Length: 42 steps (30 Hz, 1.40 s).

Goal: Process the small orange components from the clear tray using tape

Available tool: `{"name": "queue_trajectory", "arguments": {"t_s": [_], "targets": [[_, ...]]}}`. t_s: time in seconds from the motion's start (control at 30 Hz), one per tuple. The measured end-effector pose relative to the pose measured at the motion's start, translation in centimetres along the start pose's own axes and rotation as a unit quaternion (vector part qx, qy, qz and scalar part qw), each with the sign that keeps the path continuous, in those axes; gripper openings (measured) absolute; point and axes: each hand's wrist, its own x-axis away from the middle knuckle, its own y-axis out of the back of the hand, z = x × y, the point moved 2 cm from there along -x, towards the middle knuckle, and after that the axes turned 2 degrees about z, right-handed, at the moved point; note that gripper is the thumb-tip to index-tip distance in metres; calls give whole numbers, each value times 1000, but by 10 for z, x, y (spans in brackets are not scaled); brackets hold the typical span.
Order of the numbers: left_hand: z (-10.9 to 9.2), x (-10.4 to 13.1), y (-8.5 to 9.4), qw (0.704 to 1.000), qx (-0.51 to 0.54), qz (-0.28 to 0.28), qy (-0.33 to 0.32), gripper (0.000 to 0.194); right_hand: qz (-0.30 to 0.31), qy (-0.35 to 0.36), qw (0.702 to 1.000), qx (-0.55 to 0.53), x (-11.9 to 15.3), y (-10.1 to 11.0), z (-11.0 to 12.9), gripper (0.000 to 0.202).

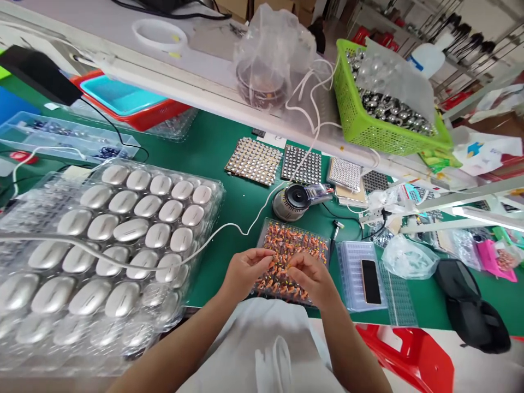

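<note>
Both hands are held over a tray (301,233) filled with rows of small orange parts, close to my body. My left hand (248,270) is closed in a pinch at the tray's left side. Thumb and forefinger of my right hand (313,275) are pinched together a little to the right of it. Something small and orange shows between the two sets of fingertips, but I cannot make out what either hand grips. Just behind the tray stands a round dark device (291,202) with a clear spout-like part.
At left, stacked clear trays (123,229) hold silver oval cases, with a white cable (241,232) crossing them. A phone (370,281) lies on a plastic tray (347,273) at right, near a black case (470,305). On the shelf above sits a green basket (352,120).
</note>
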Motion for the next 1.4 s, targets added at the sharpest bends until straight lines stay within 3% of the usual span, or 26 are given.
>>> {"name": "queue_trajectory", "arguments": {"t_s": [0.17,0.5,1.07,1.4], "targets": [[-2,18,-13,999,-37,17,-21,21,-2,39,993,109,22,-3,16,13],[-17,45,-20,983,-129,58,-115,20,29,122,956,264,28,-5,35,9],[-14,48,-19,973,-152,59,-162,17,23,119,948,295,23,-6,30,11],[-18,49,-20,935,-218,43,-277,15,4,60,963,263,17,-7,25,11]]}}
